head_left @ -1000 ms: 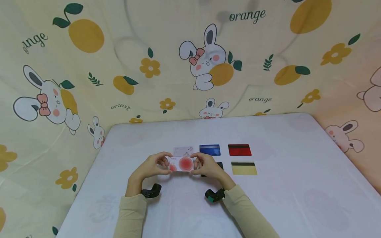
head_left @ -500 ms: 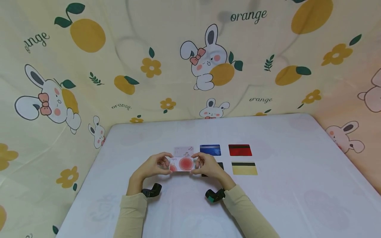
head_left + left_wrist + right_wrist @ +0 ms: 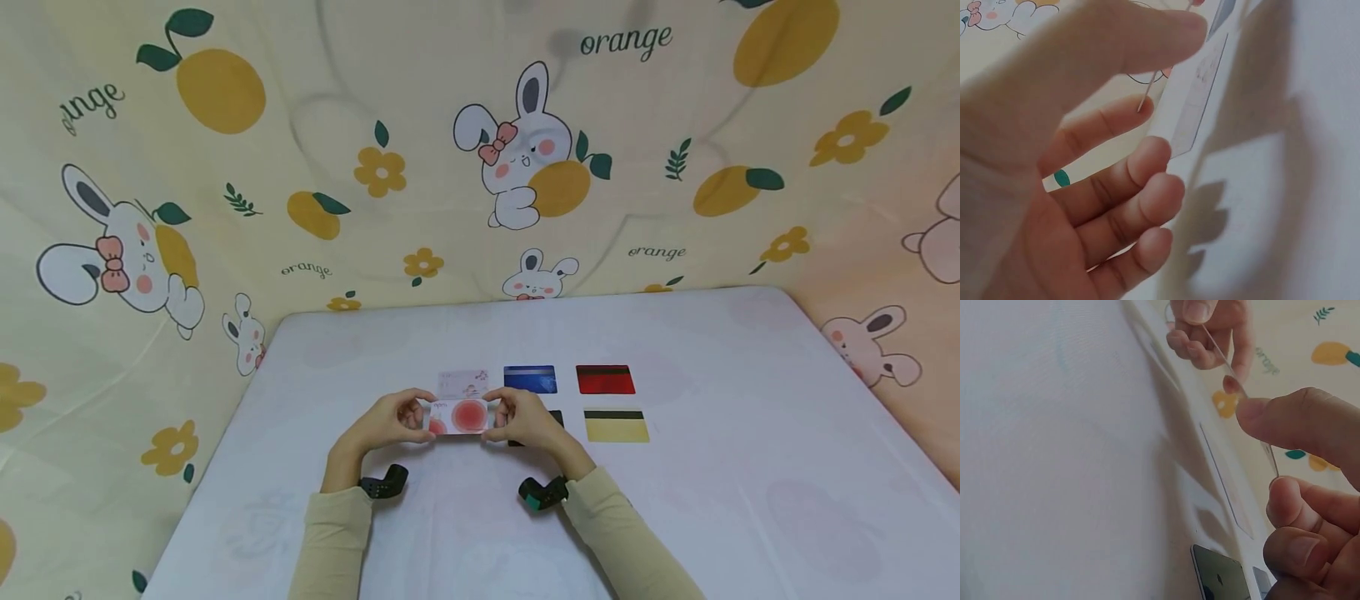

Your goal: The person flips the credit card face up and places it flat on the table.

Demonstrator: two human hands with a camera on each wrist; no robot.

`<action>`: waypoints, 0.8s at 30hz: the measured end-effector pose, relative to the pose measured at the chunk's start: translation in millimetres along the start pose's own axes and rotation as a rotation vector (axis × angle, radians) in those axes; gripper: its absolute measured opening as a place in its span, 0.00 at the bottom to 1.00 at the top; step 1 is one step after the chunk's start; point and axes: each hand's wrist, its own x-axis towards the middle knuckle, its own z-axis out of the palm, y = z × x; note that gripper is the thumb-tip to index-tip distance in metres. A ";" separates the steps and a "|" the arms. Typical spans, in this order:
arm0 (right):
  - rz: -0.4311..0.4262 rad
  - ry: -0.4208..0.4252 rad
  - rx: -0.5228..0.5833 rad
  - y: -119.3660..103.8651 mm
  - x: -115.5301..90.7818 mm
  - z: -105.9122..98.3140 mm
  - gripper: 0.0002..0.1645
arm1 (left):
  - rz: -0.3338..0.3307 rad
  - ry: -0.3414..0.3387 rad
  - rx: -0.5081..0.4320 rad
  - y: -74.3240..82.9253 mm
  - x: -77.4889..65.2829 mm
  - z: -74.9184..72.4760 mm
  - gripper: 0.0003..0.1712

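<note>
A white card with red circles (image 3: 459,416) is held up off the table between both hands, its printed face toward the head camera. My left hand (image 3: 386,421) pinches its left edge between thumb and index finger, the other fingers bent loosely. On the opposite edge my right hand (image 3: 528,421) has the same pinch. Both wrist views catch the card nearly edge-on, as a thin line. Just beyond it lies a pale pink card (image 3: 462,382). A dark card (image 3: 1219,575) is beneath the right hand, mostly hidden from the head view.
A blue card (image 3: 530,379) and a red card (image 3: 605,379) lie in the back row, with a gold card (image 3: 616,426) in front of the red one. All rest on a white-covered table (image 3: 712,500). Behind rises a patterned cloth (image 3: 420,83).
</note>
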 end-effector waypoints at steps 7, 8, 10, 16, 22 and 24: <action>0.017 -0.011 -0.028 0.1 -0.4 0.4 0.33 | 0.013 -0.007 -0.006 -4.4 1.6 1.5 0.32; 0.022 -0.009 -0.035 0.2 -0.4 0.6 0.33 | 0.013 -0.008 -0.001 -5.3 2.0 2.0 0.31; 0.035 -0.006 -0.050 0.6 -0.2 1.2 0.32 | 0.013 -0.012 0.012 -7.0 2.7 3.1 0.32; 0.076 0.001 -0.072 -0.4 0.0 3.1 0.32 | -0.005 -0.023 0.036 -9.1 3.2 5.3 0.31; 0.099 0.008 -0.092 -2.8 -0.2 4.1 0.32 | -0.025 -0.019 0.054 -7.6 3.3 4.8 0.32; 0.108 0.005 -0.094 -3.0 -0.3 4.7 0.32 | -0.037 -0.017 0.051 -7.8 3.7 5.1 0.31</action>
